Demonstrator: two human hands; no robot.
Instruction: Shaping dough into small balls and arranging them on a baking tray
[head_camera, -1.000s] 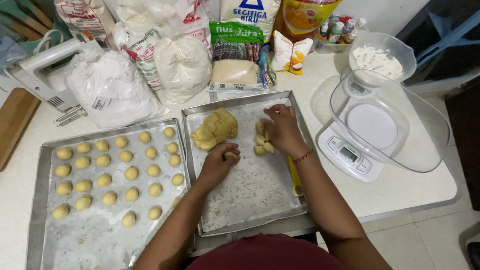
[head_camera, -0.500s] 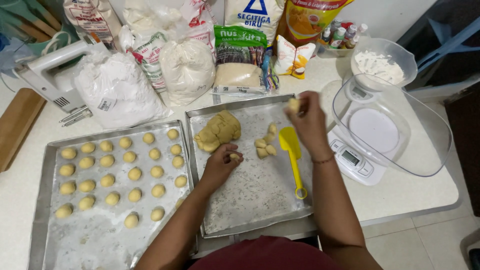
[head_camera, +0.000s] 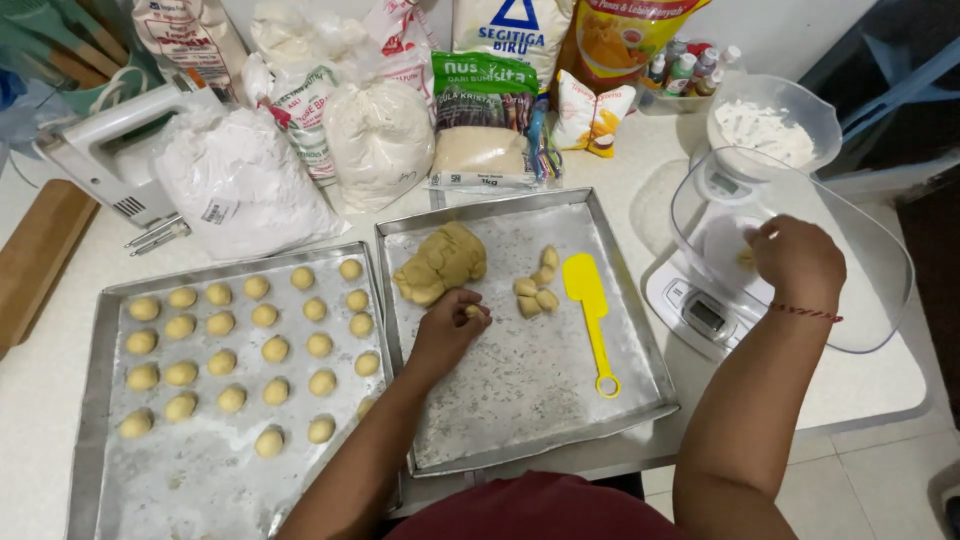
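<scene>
A white tabletop (head_camera: 890, 385) carries two metal baking trays side by side. The left tray (head_camera: 95, 400) holds rows of small dough balls (head_camera: 265, 317). On the right tray (head_camera: 640, 300) lie a big dough lump (head_camera: 440, 262), a few small dough pieces (head_camera: 536, 290) and a yellow spatula (head_camera: 590, 310). Right of it stands a kitchen scale (head_camera: 695, 310) with a clear bowl (head_camera: 880, 300). The right hand (head_camera: 797, 258) reaches into that bowl, fingers bunched; whether they grip dough cannot be told. The left hand (head_camera: 447, 328) rests on the right tray, fingers curled around a small dough bit (head_camera: 473, 311).
</scene>
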